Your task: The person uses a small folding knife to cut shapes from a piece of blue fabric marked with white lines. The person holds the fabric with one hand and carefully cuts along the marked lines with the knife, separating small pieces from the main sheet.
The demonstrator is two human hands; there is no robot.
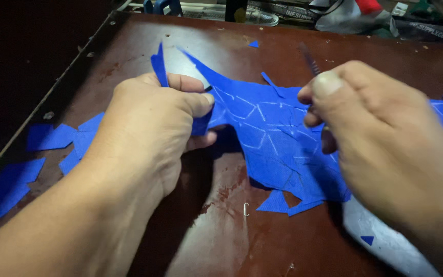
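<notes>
Two hands over brown tabletop (221, 241). Left hand (149, 123) pinches edge of blue sheet (273, 138), lifting it taut for cutting. Right hand (380, 133) closed around thin knife (309, 60), blade over white-lined sheet. Blue offcuts (42, 154) lie left, apart from work zone.

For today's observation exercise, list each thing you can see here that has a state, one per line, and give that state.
Left hand: closed, pinching the blue cloth's edge.
Right hand: closed around a thin blade.
Blade: held tilted, tip up, blurred.
Blue cloth: marked with pale lines, partly cut, one end lifted.
Blue scraps: cut off, lying flat and loose.
Table: brown, scuffed and stained.
</notes>
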